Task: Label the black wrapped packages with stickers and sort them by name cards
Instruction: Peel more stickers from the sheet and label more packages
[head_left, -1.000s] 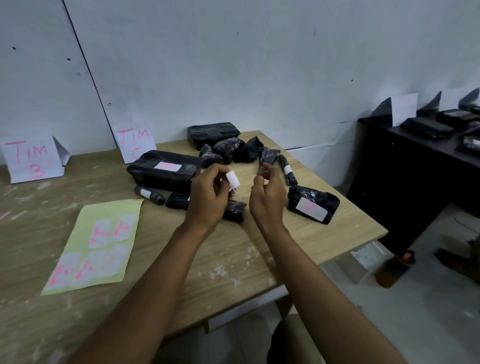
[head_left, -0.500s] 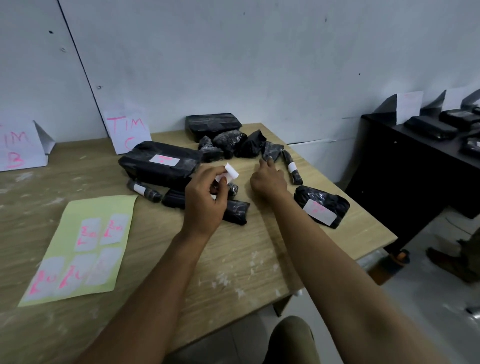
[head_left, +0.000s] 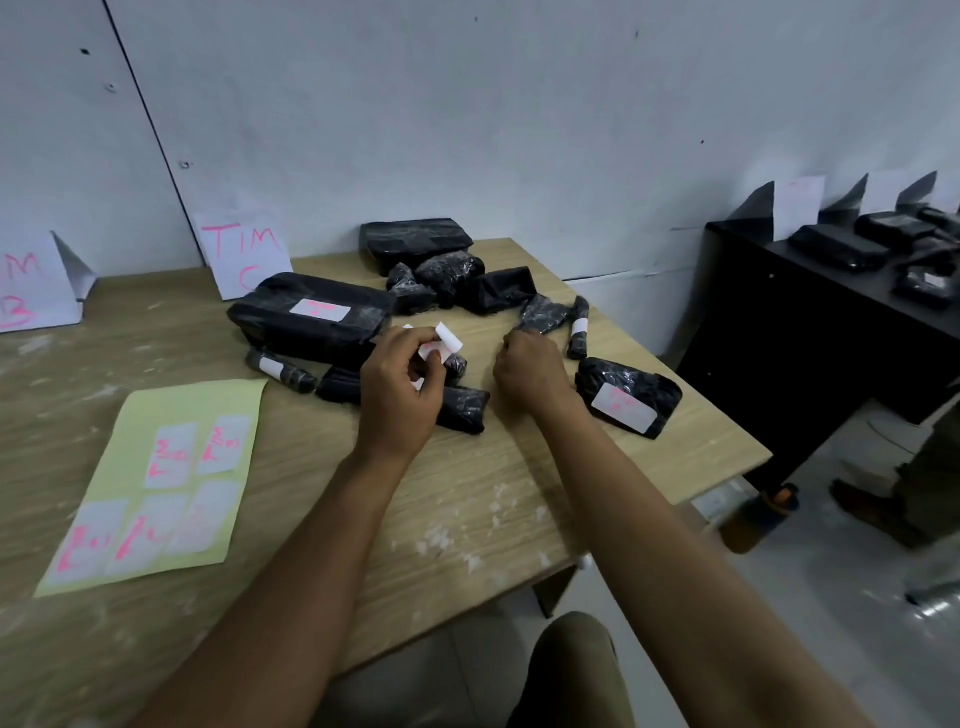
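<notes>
Pinching a white sticker (head_left: 448, 339) above the long black package (head_left: 457, 408), the left hand (head_left: 397, 395) holds it up — the right hand (head_left: 527, 366), fingers curled, grips a small wrapped package (head_left: 543, 314) on the wooden table (head_left: 467, 499), near the "TIM C" card (head_left: 244, 254).

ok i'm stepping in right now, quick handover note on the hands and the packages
Left hand pinches a peeled white sticker above the pile.
Right hand grips the end of a small unlabelled black package.
Labelled: large package by the TIM C card, the package at the right edge, two thin rolls.
Left: several packages at the back show no label; stickers remain on the sheet; sort all by card.
</notes>
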